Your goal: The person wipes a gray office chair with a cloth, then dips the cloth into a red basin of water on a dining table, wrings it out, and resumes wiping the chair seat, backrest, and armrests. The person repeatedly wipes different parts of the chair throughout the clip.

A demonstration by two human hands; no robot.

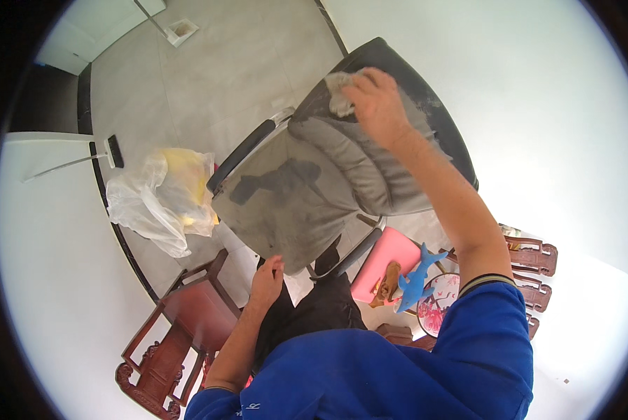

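Observation:
Before me stands an office armchair with a dusty dark backrest [345, 142] and a dusty seat [293, 210]. A dark, cleaner-looking or wet patch [279, 181] marks the middle of the seat. My right hand [377, 102] presses a greyish-white cloth [341, 94] against the upper backrest, where part of the surface shows darker. At the seat's front edge is my left hand [268, 281], its fingers partly curled. Whether they grip the edge or only rest by it is unclear. Metal armrests with black pads [240, 155] flank the seat.
Left of the chair lies a translucent plastic bag [161, 199] with yellow contents. A broom [113, 152] and a dustpan [181, 32] are farther off. Carved wooden chairs [201, 310] stand close by. A pink box [385, 257] and a blue shark toy [416, 283] sit at the right.

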